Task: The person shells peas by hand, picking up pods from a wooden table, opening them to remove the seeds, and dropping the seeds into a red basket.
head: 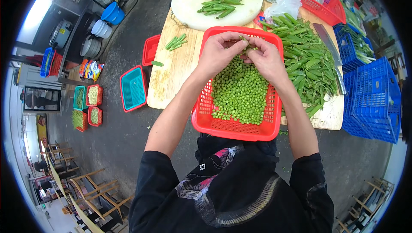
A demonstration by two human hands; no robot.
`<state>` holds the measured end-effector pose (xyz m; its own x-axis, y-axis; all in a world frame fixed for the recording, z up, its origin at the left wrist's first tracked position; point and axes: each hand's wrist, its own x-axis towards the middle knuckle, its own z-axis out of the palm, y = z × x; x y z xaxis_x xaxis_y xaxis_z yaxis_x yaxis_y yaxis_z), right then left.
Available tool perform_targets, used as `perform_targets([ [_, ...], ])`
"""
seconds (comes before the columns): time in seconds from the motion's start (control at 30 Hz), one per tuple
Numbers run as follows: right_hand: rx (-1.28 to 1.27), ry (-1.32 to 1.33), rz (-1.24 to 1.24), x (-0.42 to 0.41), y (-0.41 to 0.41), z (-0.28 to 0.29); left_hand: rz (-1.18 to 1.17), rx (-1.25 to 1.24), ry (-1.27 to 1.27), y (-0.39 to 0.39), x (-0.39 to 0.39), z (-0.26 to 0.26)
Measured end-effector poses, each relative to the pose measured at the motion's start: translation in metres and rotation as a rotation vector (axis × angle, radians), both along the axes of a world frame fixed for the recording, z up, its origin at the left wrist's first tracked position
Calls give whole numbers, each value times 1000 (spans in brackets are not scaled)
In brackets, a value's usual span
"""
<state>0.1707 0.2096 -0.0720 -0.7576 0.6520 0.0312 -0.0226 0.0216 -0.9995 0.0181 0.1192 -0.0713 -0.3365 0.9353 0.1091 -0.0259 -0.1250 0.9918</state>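
Note:
Both hands meet above the far end of a red plastic basket (236, 132), which holds a heap of shelled green peas (241, 91). Between the fingertips of my left hand (220, 51) and my right hand (265, 57) is a green pea pod (243, 39), mostly hidden by the fingers. To the right of the basket, on the wooden table (173, 81), lies a big pile of pea pods (310, 59). A smaller bunch of pods (220, 7) rests on the round white cutting board (183, 2) at the back.
A cleaver (326, 43) lies along the table's right edge, past the pod pile. Several cut green pieces (176, 42) are on the table at left. Blue crates (373, 101) stand to the right. A teal basket in a red one (133, 88) sits at lower left of the table.

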Motion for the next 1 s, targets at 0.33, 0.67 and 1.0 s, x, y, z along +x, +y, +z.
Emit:
perform_targets([
  [0.33,-91,-39,21,1,2,8,58,19,82,-3,3,6],
  [0.67,-120,-1,47,1,0,4,118,5,98,-2,2,0],
  [1.0,-135,19,67,1,6,1,92,17,158,0,2,-3],
])
